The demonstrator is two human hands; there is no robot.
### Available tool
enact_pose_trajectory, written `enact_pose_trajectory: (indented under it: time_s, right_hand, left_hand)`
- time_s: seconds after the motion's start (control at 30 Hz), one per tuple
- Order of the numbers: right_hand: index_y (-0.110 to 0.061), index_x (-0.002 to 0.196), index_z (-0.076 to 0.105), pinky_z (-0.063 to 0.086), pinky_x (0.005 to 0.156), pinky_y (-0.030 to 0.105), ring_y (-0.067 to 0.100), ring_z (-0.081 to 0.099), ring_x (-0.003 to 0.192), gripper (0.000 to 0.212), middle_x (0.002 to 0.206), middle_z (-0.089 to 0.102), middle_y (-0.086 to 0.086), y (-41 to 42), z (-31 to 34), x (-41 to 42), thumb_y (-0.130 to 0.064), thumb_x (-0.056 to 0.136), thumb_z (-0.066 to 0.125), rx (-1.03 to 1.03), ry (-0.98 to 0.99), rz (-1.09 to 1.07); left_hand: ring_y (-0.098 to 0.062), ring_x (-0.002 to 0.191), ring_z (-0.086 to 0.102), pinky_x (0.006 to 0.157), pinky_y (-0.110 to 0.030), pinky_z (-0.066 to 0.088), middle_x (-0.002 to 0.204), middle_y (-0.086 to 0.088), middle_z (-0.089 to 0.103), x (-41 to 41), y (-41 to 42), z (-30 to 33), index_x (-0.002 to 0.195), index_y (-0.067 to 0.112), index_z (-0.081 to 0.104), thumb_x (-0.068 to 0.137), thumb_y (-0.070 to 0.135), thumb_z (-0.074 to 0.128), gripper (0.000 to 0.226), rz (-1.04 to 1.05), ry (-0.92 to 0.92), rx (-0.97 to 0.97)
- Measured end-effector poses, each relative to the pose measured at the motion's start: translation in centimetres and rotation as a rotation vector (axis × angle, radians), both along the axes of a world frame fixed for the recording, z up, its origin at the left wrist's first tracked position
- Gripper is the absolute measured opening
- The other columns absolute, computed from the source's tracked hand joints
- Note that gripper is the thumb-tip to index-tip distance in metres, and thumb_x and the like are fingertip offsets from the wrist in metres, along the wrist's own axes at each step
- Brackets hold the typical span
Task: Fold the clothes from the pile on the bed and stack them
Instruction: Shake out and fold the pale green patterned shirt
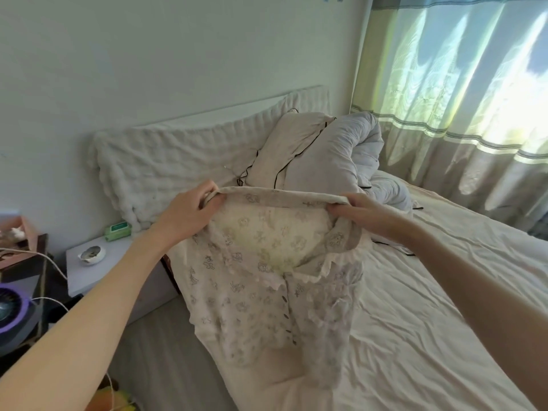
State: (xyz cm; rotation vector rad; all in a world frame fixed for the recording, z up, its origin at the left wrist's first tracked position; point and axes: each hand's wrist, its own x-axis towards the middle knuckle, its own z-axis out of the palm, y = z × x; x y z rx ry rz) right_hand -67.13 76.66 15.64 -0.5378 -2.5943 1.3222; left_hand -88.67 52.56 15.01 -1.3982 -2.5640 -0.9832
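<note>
A pale floral-print button shirt (252, 295) hangs in the air over the near left part of the bed (430, 336), its lower end draping onto the sheet. My left hand (186, 212) pinches the shirt's upper edge at the left. My right hand (364, 212) pinches the same edge at the right, and the fabric is stretched between the two. The row of dark buttons runs down the middle. Behind it, near the headboard, lies a heap of cream cloth with black piping (284, 149) and a grey bundle (341, 155).
A white quilted headboard cover (166, 161) stands against the wall. Left of the bed is a white bedside table (89, 274) with a small dish (92, 254) and a green packet (118, 231). A fan (12, 312) and cables sit at far left. Curtains (456, 99) hang on the right.
</note>
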Motion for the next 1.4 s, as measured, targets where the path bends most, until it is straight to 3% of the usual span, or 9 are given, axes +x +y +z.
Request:
enact_pose_trajectory:
  time_s: [0.37,0.5,0.63,0.7,0.9,1.03,1.17,1.3,1.4]
  right_hand:
    - [-0.01,0.075,0.06,0.045,0.063,0.035,0.013,0.052,0.066,0.026,0.068,0.057,0.0,-6.3,1.2,3.0,-0.033,0.086,0.063,0.369,0.104,-0.103]
    - [-0.033,0.062,0.059,0.034,0.052,0.01,-0.006,0.045,0.051,0.023,0.053,0.05,-0.021,-8.4,2.3,4.8,-0.038,0.082,0.069,0.082,0.147,-0.005]
    - [-0.028,0.059,0.054,0.031,0.056,0.02,0.004,0.038,0.058,0.041,0.06,0.041,-0.016,-9.7,1.6,6.1,-0.066,0.065,0.066,-0.033,0.199,0.032]
    - [-0.016,0.077,0.066,0.043,0.064,0.026,0.011,0.052,0.068,0.059,0.072,0.056,-0.009,-9.9,1.4,6.7,-0.074,0.066,0.063,-0.173,0.24,0.078]
    - [-0.014,0.107,0.073,0.054,0.073,0.025,0.016,0.068,0.091,0.03,0.1,0.072,0.005,-10.2,1.4,7.7,-0.022,0.082,0.057,-0.617,0.262,0.252]
    - [-0.001,0.114,0.065,0.054,0.076,0.024,0.019,0.068,0.093,0.034,0.101,0.071,0.009,-10.7,1.9,8.0,-0.01,0.082,0.064,-0.528,0.2,0.217]
    - [-0.013,0.079,0.067,0.045,0.058,0.009,0.001,0.057,0.062,0.008,0.063,0.063,-0.015,-12.1,2.6,7.3,-0.018,0.078,0.074,-0.011,0.175,-0.025]
    - [-0.019,0.054,0.045,0.027,0.042,0.009,-0.001,0.031,0.041,0.039,0.051,0.036,-0.012,-13.1,1.9,5.7,-0.026,0.077,0.075,0.198,0.31,-0.18]
    - [-0.027,0.043,0.04,0.022,0.042,0.012,0.003,0.025,0.042,0.049,0.044,0.03,-0.015,-13.4,1.5,5.0,-0.034,0.079,0.071,0.182,0.335,-0.149]
  left_hand:
    - [-0.009,0.052,0.048,0.049,-0.024,0.03,0.056,0.009,0.047,2.9,-5.6,3.3,0.075,0.03,0.044,0.091,0.054,0.046,0.029,0.124,0.227,0.069]
    - [-0.009,0.052,0.045,0.051,-0.025,0.031,0.056,0.008,0.047,3.6,-8.1,3.7,0.07,0.03,0.044,0.089,0.055,0.048,0.032,0.1,0.18,0.131]
    - [-0.011,0.052,0.041,0.054,-0.028,0.032,0.056,0.006,0.045,3.7,-9.9,3.4,0.07,0.025,0.048,0.089,0.053,0.051,0.034,0.04,0.077,0.176]
    - [-0.007,0.049,0.036,0.053,-0.028,0.03,0.053,0.008,0.042,3.8,-10.6,3.3,0.068,0.022,0.05,0.09,0.049,0.052,0.035,-0.002,0.033,0.196]
    - [-0.006,0.054,0.044,0.056,-0.019,0.034,0.057,0.005,0.058,4.1,-12.3,3.0,0.075,0.045,0.066,0.091,0.04,0.056,0.02,-0.081,-0.124,0.225]
    - [-0.007,0.055,0.044,0.057,-0.021,0.033,0.061,-0.001,0.058,3.9,-13.3,3.1,0.072,0.048,0.068,0.09,0.037,0.056,0.024,-0.126,-0.172,0.256]
    - [-0.021,0.069,0.051,0.066,-0.033,0.037,0.08,-0.026,0.062,3.9,-13.6,2.9,0.084,0.028,0.072,0.086,0.043,0.058,0.021,-0.162,-0.194,0.237]
    - [-0.008,0.048,0.034,0.05,-0.02,0.025,0.05,0.006,0.038,3.9,-13.7,2.5,0.059,0.019,0.054,0.078,0.059,0.05,0.044,-0.13,-0.187,0.19]
    - [-0.006,0.041,0.026,0.05,-0.026,0.02,0.041,0.012,0.027,3.4,-13.7,1.9,0.054,0.017,0.033,0.088,0.054,0.046,0.052,-0.034,-0.111,0.141]
